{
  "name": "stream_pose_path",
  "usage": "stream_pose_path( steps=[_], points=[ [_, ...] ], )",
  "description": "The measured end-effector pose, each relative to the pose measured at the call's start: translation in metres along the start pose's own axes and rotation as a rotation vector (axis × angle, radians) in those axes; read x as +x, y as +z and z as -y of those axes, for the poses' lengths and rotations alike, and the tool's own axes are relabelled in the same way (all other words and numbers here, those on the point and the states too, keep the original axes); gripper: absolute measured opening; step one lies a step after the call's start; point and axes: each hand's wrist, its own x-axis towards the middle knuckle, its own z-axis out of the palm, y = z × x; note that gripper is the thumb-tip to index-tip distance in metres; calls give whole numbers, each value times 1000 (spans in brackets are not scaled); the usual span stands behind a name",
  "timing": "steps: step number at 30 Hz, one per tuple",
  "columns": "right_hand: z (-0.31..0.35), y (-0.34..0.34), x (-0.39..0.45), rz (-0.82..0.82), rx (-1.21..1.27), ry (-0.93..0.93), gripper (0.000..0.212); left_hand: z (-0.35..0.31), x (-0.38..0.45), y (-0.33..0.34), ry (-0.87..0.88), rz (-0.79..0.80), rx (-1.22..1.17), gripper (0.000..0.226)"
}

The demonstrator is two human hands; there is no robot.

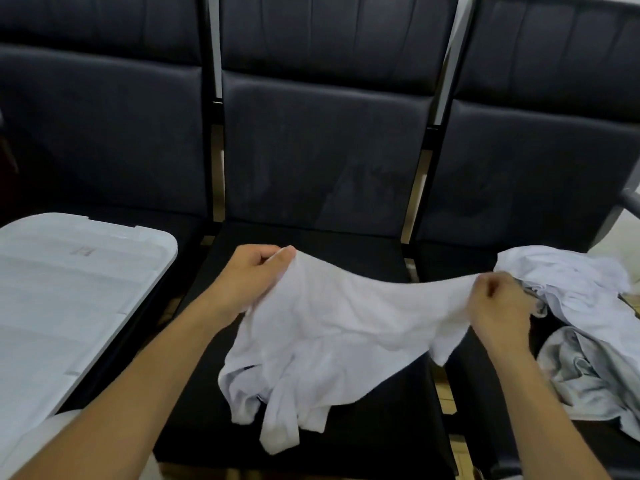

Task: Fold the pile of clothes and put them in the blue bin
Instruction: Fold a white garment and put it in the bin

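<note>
Left hand (251,271) and right hand (498,306) each with grip pinched tight on the top edge of a white garment (332,327), stretched between them above the middle black seat (381,427). Rumpled pile of clothes (588,306) on right seat. White bin lid (69,289) at left.

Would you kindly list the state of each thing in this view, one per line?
white garment: unfolded, held up by both hands over the middle seat, lower part bunched.
left hand: fingers curled, gripping the garment's edge.
right hand: fingers curled, pinching the other edge.
pile of clothes: crumpled, unfolded, on the right seat.
white lid: lying flat on the left.
</note>
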Motion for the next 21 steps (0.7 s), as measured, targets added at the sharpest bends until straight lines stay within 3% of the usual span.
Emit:
stream_pose_path(
  steps=[2, 4, 6, 8, 9, 11, 13, 16, 18, 21],
  points=[
    [12, 9, -11, 71, 53, -132, 22, 1, -1, 3, -37, 122, -67, 30],
    [25, 21, -24, 262, 112, -282, 31, 5, 2, 8, -41, 109, -77, 27],
    [33, 36, -39, 638, 90, -383, 25, 14, 8, 9, 25, -83, 98, 21],
    [29, 53, -51, 1022, -71, -377, 18, 25, 13, 10, 134, -358, 510, 12],
    [23, 62, -54, 1117, -208, -401, 19, 30, 13, 12, 194, -445, 736, 13],
    [13, 76, -54, 1127, -444, -457, 31, 35, 8, 23, 291, -371, 972, 16],
    [9, 85, -52, 1089, -525, -403, 48, 39, -6, 40, 269, -25, 1007, 20],
    [2, 92, -47, 1086, -620, -390, 73, 60, -23, 54, -27, 489, 1077, 36],
    [-3, 96, -47, 1030, -683, -434, 69, 79, -23, 56, -127, 558, 1163, 48],
    [-3, 101, -43, 775, -700, -503, 29, 90, -15, 54, -112, 451, 1197, 46]
  ],
)
